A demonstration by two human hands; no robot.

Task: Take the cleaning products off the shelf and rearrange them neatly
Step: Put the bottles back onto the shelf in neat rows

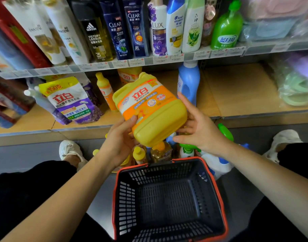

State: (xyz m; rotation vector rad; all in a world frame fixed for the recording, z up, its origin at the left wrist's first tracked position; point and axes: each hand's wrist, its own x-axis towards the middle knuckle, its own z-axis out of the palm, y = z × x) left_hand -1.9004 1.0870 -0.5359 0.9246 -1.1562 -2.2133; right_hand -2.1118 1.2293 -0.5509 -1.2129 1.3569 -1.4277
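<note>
Left hand (120, 137) gripping the near-left corner of a yellow 立白 detergent jug (155, 116), thumb on its orange label, right hand (200, 130) flat against its right side, fingers straight — jug tilted, cap end far and up, held between lower shelf (237, 95) and black basket (218, 189), 立白 pouch (69, 100) left, CLEAR bottles (134, 28) and LUX bottle (158, 32) above.

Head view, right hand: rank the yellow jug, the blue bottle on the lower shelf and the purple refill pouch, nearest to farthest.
1. yellow jug: touching the right hand, on its left side.
2. blue bottle: standing on the lower shelf, just above the hand in the picture.
3. purple refill pouch: far to the left on that shelf, beyond the jug.
</note>
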